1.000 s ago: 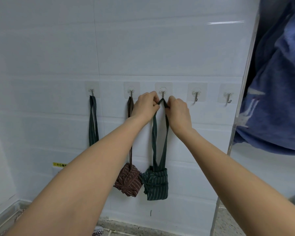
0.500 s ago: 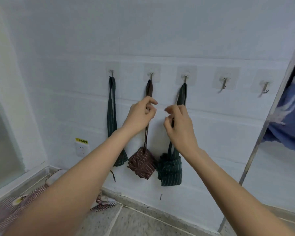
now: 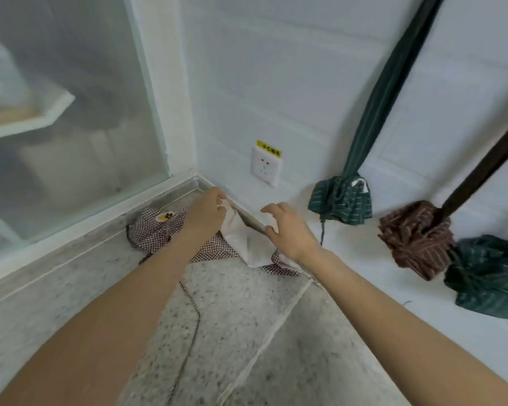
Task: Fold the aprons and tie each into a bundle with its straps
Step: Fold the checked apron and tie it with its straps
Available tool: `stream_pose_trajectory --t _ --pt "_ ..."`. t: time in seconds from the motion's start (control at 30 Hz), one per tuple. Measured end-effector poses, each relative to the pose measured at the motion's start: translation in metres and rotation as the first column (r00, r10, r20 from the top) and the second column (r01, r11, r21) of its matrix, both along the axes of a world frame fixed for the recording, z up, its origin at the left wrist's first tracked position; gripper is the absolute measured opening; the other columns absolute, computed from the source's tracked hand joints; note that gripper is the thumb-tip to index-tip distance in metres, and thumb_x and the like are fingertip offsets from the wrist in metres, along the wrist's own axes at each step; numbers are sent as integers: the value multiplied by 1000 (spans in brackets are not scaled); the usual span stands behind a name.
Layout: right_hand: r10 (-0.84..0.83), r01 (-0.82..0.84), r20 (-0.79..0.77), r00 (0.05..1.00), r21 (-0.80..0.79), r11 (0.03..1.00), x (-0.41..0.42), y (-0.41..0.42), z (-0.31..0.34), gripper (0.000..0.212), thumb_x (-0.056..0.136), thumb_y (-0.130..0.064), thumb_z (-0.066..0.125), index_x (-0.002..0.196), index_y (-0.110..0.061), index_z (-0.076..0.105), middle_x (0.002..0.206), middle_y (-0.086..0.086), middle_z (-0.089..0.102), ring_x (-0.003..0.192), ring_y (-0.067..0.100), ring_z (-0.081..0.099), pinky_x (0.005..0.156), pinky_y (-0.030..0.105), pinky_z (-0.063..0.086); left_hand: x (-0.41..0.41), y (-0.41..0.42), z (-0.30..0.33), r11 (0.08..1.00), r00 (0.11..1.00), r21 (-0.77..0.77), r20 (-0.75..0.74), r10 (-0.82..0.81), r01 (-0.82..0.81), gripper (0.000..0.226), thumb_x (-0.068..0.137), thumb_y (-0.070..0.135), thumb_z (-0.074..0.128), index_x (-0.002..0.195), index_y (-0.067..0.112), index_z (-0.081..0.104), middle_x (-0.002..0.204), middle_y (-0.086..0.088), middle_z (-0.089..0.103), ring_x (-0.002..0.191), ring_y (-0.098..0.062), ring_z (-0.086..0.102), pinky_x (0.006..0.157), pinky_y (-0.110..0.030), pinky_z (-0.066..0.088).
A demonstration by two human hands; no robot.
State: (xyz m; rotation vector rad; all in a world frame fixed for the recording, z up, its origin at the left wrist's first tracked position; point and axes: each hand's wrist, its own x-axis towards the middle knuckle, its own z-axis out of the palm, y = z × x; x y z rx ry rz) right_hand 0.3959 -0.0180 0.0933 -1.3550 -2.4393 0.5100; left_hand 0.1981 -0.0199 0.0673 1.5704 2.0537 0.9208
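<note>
A red-and-white checked apron (image 3: 156, 232) with a white lining lies crumpled on the speckled floor in the corner. My left hand (image 3: 206, 213) pinches the white edge of it near the wall. My right hand (image 3: 291, 230) rests on the white cloth (image 3: 247, 244) with fingers curled over its edge. A thin dark strap (image 3: 192, 306) trails from the apron across the floor. Three tied bundles hang by their straps on the wall to the right: a green striped one (image 3: 340, 200), a brown striped one (image 3: 417, 235) and another green one (image 3: 487, 276).
A white wall socket (image 3: 266, 168) with a yellow label sits just above the floor. A frosted glass panel (image 3: 65, 112) in a white frame closes off the left side. The speckled stone floor (image 3: 247, 332) spreads toward me.
My hands left the straps on the wall hooks and dropped to the floor corner, where they now hold the checked apron. My view swung down and left.
</note>
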Motion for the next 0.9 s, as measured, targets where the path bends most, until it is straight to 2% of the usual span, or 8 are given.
stream_pose_trajectory --t 0.2,0.4,0.5,0.53,0.6,0.7,0.83,0.9 --pt "88 -40 137 987 -319 947 -97 54 -93 69 92 -25 55 150 -22 17 156 10 14 142 29 19 113 35 21 -104 23 -88 967 988 -242 -147 42 -77 60 82 31 54 138 15 40 139 -13 45 127 -32 43 103 -44 39" --pt "125 78 434 892 -420 904 -155 96 -166 77 91 -48 50 149 -39 0 158 4 -16 145 34 -10 112 59 9 -167 40 -167 895 985 -440 -172 1 -77 89 77 40 69 148 17 20 153 -10 21 139 -30 25 112 -47 28" --pt "140 110 450 882 -486 867 -165 106 -193 75 90 -50 50 150 -33 7 158 6 -13 144 35 -7 114 55 11 -180 43 -189 862 968 -502 -244 -63 -70 60 84 43 61 136 18 44 143 -11 38 129 -31 39 104 -47 37" --pt "157 100 431 889 -516 851 -167 107 -201 75 91 -48 50 151 -29 9 158 8 -11 145 34 -7 116 52 9 -182 43 -194 876 966 -475 -255 -42 -87 42 90 40 53 124 14 55 131 -13 50 119 -32 48 97 -43 42" --pt "185 88 432 883 -539 838 -167 108 -211 77 91 -44 52 151 -21 9 158 11 -11 145 33 -9 118 48 5 -184 40 -192 922 988 -376 -148 38 -91 33 98 34 41 107 9 61 109 -15 62 102 -32 58 84 -38 46" --pt "109 144 426 898 -519 843 -175 106 -204 87 87 -41 61 151 -20 6 157 14 -5 144 35 -1 116 51 14 -186 36 -167 967 996 -236 -19 92 -94 31 101 25 37 122 7 51 105 -17 63 96 -32 59 73 -32 42" --pt "6 20 78 997 -337 941 -212 85 -151 104 74 -50 72 150 -30 3 153 13 8 141 30 16 111 54 26 -183 30 -113 995 997 -66 -4 -74 73 12 97 12 42 105 11 51 76 -10 55 66 -21 53 56 -26 32" --pt "38 -50 -51 998 -255 966 -228 81 -130 97 73 -45 73 148 -32 13 148 11 22 136 28 27 106 50 30 -178 30 -90 984 984 -27 18 -175 175 12 96 11 41 103 18 48 72 -12 55 60 -22 50 55 -31 37"
